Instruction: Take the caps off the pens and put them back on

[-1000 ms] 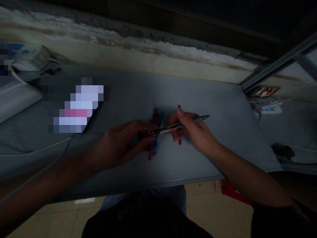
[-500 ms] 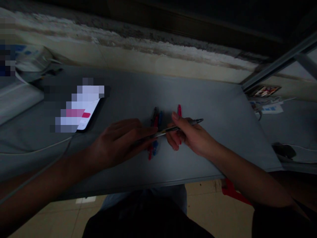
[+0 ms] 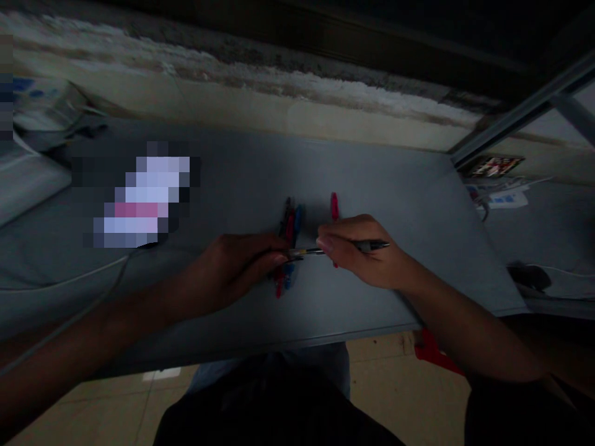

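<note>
Both my hands hold one slim dark pen (image 3: 344,248) level above the grey table (image 3: 242,186). My right hand (image 3: 367,254) is closed round its barrel, with the pen's end sticking out to the right. My left hand (image 3: 237,269) pinches the other end with its fingertips. Under the pen lies a small bundle of red, blue and dark pens (image 3: 289,238). A single red pen (image 3: 334,207) lies just to their right, partly hidden by my right hand.
A lit phone (image 3: 139,201) lies on the table at the left, with a thin white cable (image 3: 69,282) running past it. Papers and a bag sit at the far left. A second surface at the right carries papers and a dark object (image 3: 527,275).
The pen has dropped from a slant to nearly level. My right hand has curled tighter round it, and my left fingers have closed to a pinch on its end.
</note>
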Demonstrator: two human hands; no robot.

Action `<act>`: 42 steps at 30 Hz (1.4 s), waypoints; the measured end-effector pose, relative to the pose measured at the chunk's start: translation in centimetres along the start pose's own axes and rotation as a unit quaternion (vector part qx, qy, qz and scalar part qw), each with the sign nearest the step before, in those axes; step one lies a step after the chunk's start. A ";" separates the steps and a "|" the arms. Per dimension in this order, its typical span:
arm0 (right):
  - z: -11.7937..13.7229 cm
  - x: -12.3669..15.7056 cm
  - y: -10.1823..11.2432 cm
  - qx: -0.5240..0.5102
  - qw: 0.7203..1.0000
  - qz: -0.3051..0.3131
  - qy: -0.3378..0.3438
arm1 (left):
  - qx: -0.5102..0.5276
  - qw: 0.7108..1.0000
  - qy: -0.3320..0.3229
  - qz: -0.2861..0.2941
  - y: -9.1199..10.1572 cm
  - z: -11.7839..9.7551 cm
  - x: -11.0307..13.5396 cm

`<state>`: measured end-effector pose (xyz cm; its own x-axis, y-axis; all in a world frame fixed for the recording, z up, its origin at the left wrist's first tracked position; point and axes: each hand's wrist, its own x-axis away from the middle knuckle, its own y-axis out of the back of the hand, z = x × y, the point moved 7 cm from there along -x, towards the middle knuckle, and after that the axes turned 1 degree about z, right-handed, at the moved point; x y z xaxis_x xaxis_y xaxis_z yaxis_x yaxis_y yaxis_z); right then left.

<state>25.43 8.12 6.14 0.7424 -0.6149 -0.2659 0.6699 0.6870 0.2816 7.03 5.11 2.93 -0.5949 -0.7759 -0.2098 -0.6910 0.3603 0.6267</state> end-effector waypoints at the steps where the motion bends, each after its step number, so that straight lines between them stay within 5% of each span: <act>1: 0.3 -0.1 0.3 0.012 1.000 0.013 0.006 | 0.008 1.000 0.007 0.006 0.1 0.1 -0.2; 14: -2.1 0.1 4.5 0.111 0.984 -0.102 -0.096 | -0.103 0.992 0.048 -0.047 2.4 3.1 -1.4; 27: -3.5 0.0 4.7 0.035 0.982 -0.119 -0.141 | -0.097 0.992 0.061 -0.056 2.3 3.3 -1.5; 37: -1.1 -0.2 5.6 0.009 0.986 -0.159 -0.051 | -0.102 0.993 0.040 -0.055 2.2 2.8 -1.6; 42: -1.8 0.0 5.6 -0.012 0.977 -0.181 -0.116 | -0.096 0.994 0.028 -0.053 2.1 2.7 -1.8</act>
<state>29.13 12.64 6.04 0.4411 -0.8884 -0.1271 0.8904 0.4155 0.1856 5.55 8.69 2.55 -0.4949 -0.8339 -0.2444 -0.6543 0.1725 0.7363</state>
